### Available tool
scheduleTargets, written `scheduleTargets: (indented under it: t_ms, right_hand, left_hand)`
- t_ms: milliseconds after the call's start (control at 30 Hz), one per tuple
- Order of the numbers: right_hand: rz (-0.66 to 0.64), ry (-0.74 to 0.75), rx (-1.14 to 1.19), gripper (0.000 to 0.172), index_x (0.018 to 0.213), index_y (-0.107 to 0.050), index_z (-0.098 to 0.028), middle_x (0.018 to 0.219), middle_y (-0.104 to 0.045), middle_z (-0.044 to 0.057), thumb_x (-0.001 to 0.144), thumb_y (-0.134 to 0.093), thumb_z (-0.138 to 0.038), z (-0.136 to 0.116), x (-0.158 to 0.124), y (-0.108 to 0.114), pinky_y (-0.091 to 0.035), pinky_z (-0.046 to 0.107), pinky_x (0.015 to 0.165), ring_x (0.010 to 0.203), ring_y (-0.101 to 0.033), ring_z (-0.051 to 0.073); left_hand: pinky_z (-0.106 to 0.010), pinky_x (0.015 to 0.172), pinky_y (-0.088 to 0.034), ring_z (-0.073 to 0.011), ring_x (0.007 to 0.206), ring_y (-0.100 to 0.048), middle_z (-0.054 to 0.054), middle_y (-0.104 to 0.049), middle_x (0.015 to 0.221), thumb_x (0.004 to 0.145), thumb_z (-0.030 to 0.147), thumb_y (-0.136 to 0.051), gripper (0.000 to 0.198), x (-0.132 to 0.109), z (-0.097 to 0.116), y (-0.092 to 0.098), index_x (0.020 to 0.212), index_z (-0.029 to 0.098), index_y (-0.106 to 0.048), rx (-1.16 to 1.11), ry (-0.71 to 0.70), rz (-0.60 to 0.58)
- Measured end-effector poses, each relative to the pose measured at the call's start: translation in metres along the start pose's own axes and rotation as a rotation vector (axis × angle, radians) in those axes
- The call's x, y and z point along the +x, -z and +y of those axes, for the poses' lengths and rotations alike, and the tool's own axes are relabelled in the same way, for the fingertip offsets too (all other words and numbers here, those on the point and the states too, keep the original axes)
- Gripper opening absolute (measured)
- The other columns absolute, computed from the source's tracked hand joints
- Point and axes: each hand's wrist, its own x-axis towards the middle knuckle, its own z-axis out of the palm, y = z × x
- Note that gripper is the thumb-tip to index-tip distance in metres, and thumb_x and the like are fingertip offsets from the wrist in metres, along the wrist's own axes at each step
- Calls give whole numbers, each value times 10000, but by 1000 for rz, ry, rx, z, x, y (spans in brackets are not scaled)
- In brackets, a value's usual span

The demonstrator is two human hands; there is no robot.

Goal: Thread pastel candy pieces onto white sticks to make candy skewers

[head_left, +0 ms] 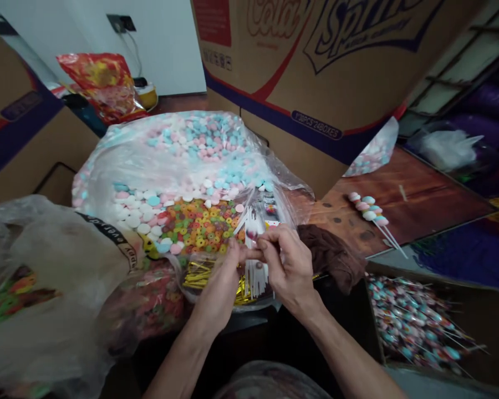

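My left hand (223, 282) and my right hand (289, 265) meet fingertip to fingertip above the bundle of white sticks (256, 282). Both are closed in a pinch, and what sits between the fingers is too small and covered to name. Just beyond them lie small printed wrappers (270, 206). Left of my hands spread ring-shaped gummy candies (203, 224) in mixed colours. Gold twist ties (197, 272) lie partly hidden behind my left hand. Farther back, a large clear bag (149, 149) holds pastel marshmallows (216, 130), some spilling toward the gummies.
Large cardboard boxes (274, 72) stand behind. Marshmallow skewers (370, 210) lie at right, above a carton of wrapped candy sticks (411, 318). A brown cloth (332, 249) sits beside my right hand. Plastic bags (45, 266) fill the left; a red packet (102, 83) is behind.
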Motion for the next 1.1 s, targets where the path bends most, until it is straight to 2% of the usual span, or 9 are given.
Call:
scheduleTargets:
  t_ms: [100,267,333,433,533,633,833,1000,1100]
  right_hand:
    - [52,-132,133,148,820,-629,-193,775,-629,14,930,-534,-162,-2,-14,9,-439,294,718,740,-575,150]
    - [86,-652,432,246,811,-699,-180,646,-571,-1,934,-568,-348,6,-67,40,-395,248,547,591,-493,125]
    - [117,-788,464,206,876,-714,-184,663,-584,0,862,-668,-385,12,-88,57,-360,237,493,540,-451,108]
    - [387,-885,465,228,830,-708,-198,682,-579,4,775,-755,-414,27,-107,91,-377,230,485,542,-452,104]
    - [780,-867,489,240,721,-658,-205,684,-540,-13,689,-812,-388,52,-112,132,-374,206,473,545,-436,87]
    - [923,-981,482,310,720,-668,-191,739,-580,25,682,-767,-482,76,-111,157,-394,238,457,541,-452,104]
    - [636,-811,282,246,861,-700,-195,692,-584,-4,745,-746,-407,63,-96,114,-330,229,468,519,-409,93]
    - [119,-624,141,201,906,-688,-190,786,-647,28,888,-607,-374,36,-57,59,-461,271,633,696,-574,154]
    - [102,-655,254,283,1048,-650,-182,821,-653,26,871,-629,-401,36,-32,26,-446,253,580,672,-561,147]
  left_hand:
    - [-339,952,-456,-218,957,-620,-52,-702,856,749,450,-761,267,2,-8,-12,795,187,-761,-32,112,-23]
    - [-277,684,-482,-152,692,-585,-68,-704,855,776,323,-745,259,-5,-14,-53,972,156,-758,-40,236,-357]
    - [-257,685,-465,-156,721,-592,-67,-707,858,742,249,-767,234,-6,-22,-72,960,165,-764,70,197,-372]
    - [-249,714,-442,-165,747,-579,-61,-690,841,703,167,-779,216,11,-32,-87,917,192,-775,198,64,-466]
    - [-239,725,-408,-187,805,-536,-39,-618,815,620,65,-793,243,53,-30,-82,793,229,-743,304,-182,-169]
    - [-258,731,-388,-247,921,-537,-43,-558,805,524,-11,-792,325,96,-25,-67,708,217,-651,512,-302,69]
    - [-266,668,-354,-202,714,-546,-1,-530,622,668,90,-725,182,130,-30,-46,667,219,-597,900,-320,122]
    - [-221,561,-353,-120,579,-509,12,-585,647,681,175,-765,166,116,-28,-40,761,188,-620,496,-267,136]
    - [-200,500,-360,-95,527,-508,21,-608,672,716,280,-774,250,87,-26,-40,875,187,-604,223,-176,118]
